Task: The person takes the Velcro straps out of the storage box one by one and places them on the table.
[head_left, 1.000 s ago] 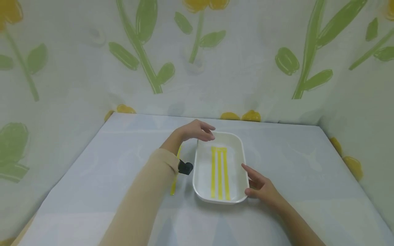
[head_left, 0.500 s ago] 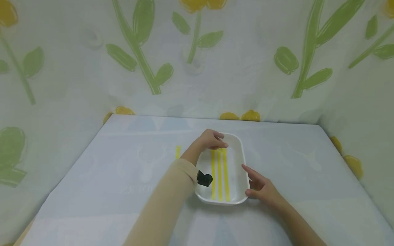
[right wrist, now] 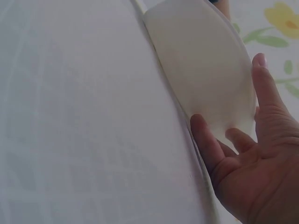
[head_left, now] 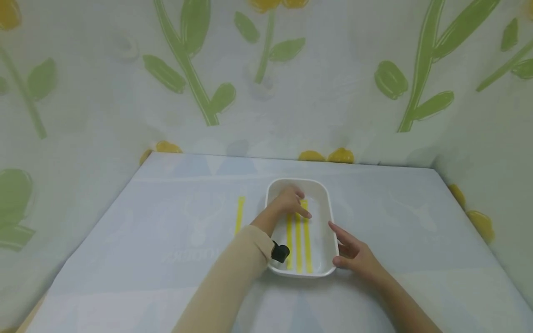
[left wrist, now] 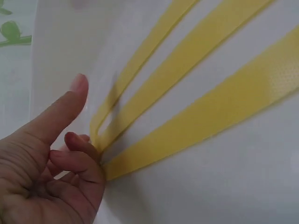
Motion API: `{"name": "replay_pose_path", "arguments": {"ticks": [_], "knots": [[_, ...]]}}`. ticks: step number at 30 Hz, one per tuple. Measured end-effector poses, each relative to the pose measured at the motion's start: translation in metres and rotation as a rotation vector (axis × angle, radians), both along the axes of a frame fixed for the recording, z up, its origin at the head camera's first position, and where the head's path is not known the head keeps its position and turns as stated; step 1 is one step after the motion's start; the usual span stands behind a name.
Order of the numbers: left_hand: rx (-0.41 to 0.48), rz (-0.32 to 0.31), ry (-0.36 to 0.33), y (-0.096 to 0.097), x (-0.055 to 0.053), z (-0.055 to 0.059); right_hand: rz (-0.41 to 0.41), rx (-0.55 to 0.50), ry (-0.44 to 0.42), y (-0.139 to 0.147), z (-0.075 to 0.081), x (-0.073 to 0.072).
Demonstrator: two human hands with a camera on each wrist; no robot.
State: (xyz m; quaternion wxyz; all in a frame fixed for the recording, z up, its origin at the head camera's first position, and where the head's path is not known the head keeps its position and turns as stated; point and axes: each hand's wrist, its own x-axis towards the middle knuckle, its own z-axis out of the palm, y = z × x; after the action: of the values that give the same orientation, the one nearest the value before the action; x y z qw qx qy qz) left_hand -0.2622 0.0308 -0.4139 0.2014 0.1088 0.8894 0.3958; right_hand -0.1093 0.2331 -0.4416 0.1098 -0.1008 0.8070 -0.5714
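Observation:
A white rectangular tray [head_left: 330,203] with rounded corners stands on the table. Three flat yellow strips [head_left: 308,252] lie lengthwise inside it, side by side. My left hand [head_left: 286,200] is down in the tray over their far ends. In the left wrist view the left hand [left wrist: 51,149] has bent fingers touching the strip ends, while its thumb stands apart. My right hand [head_left: 357,255] is at the tray's right side. In the right wrist view, fingertips of the right hand [right wrist: 261,172] rest against the tray's outer wall [right wrist: 201,60], not wrapped round it.
Another yellow strip [head_left: 239,215] lies on the table left of the tray, partly behind the left sleeve [head_left: 233,277]. A black device [head_left: 280,253] sits on the left wrist. Flower-patterned white walls [head_left: 333,92] enclose the pale table [head_left: 395,208].
My left hand has moved right and down from the tray's far left rim to the strip ends inside. The strip on the table has come into clearer view. My right hand stays put.

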Motion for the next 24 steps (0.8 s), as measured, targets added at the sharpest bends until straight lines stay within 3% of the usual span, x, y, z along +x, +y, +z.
{"name": "replay_pose_path", "arguments": {"ticks": [6,12,18,24], "knots": [[-0.093,-0.054,0.079,0.0046,0.005,-0.0036,0.014,-0.007,0.028,0.0018,-0.0004,0.0015],[-0.126,-0.054,0.112,0.0055,0.0062,-0.0004,0.036,-0.017,0.066,0.0026,-0.0008,0.0001],[-0.075,-0.034,0.139,0.0055,0.0044,-0.0015,0.035,-0.018,0.058,0.0025,-0.0008,-0.0009],[0.087,-0.038,0.123,0.0059,0.0028,-0.0019,0.033,-0.021,0.055,0.0012,-0.0006,-0.0016]]}}
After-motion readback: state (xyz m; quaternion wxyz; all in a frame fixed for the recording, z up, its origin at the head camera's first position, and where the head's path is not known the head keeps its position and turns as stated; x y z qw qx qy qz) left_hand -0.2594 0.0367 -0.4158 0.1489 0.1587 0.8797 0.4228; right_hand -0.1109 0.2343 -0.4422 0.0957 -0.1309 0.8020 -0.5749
